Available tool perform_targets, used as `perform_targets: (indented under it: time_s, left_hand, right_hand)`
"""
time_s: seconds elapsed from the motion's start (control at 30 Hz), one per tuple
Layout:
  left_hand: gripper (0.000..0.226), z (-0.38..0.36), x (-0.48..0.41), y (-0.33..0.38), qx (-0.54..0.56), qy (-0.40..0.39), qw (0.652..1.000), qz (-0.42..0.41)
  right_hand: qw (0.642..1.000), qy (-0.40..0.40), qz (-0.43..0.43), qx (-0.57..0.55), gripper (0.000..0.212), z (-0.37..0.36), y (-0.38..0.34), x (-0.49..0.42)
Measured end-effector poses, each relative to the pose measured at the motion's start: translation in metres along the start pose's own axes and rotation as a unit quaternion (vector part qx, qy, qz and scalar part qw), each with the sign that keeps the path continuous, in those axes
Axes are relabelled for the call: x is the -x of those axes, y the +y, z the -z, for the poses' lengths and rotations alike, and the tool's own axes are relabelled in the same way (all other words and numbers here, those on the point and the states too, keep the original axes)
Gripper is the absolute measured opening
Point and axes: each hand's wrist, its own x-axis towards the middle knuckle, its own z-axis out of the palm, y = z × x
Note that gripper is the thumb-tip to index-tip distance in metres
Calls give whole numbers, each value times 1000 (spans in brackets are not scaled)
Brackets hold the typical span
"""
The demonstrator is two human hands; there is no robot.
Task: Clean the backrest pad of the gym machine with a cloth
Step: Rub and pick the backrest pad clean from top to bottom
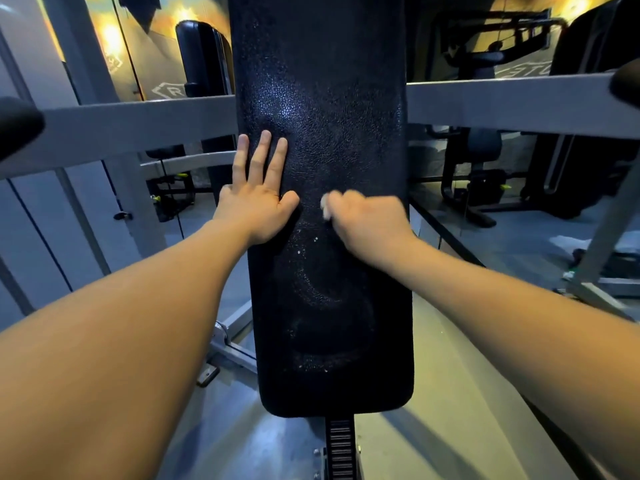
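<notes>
A long black backrest pad (332, 98) runs down the middle of the view, with pale smears and specks on its lower half. My left hand (258, 199) lies flat on the pad's left edge, fingers straight and pointing up. My right hand (363, 220) is curled into a fist on the pad's middle, gripping a small pale cloth (325, 206) of which only a bit shows at the knuckles. The right hand is blurred.
Grey machine arms (502, 102) cross behind the pad on both sides, each ending in a black grip (17, 129). A ribbed black adjuster post (341, 448) sits under the pad. Other gym machines (485, 174) stand at the back right on the grey floor.
</notes>
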Motion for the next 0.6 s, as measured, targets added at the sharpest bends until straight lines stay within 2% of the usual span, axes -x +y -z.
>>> perform_targets:
  time_s: [0.07,0.1,0.13,0.2,0.27,0.3,0.33,0.4,0.47,0.5,0.6]
  left_hand:
    - [78,-1,0,0,4,1,1000,-1]
    - [79,-1,0,0,5,1,1000,-2]
    - [79,-2,0,0,5,2,1000,-3]
    - [79,-2,0,0,4,2,1000,-4]
    - [79,-1,0,0,-2,3,1000,-3]
    - [79,0,0,0,-4,2,1000,-3]
    - [79,0,0,0,-2,2,1000,-1]
    - [79,0,0,0,1,2,1000,1]
    - [79,-1,0,0,3,2,1000,-1]
    - [79,-1,1,0,3,3,1000,-1]
    - [79,-1,0,0,3,2,1000,-1]
  right_hand:
    - [995,-11,104,4,20,-3,12,10]
    - [992,3,123,18,18,-1,27,4]
    - [993,14,109,35,14,4,43,-5]
    - [997,59,14,53,6,13,65,-25]
    - [993,82,-69,41,10,12,60,-28]
    - [993,77,-84,28,9,8,48,-20]
    - [995,60,-72,15,7,2,33,-7]
    - [999,22,26,1,14,-8,17,22]
    - [994,-3,109,11,21,-5,36,23]
    - [994,7,111,25,19,-1,53,13]
    - [997,49,-22,52,5,19,87,-19]
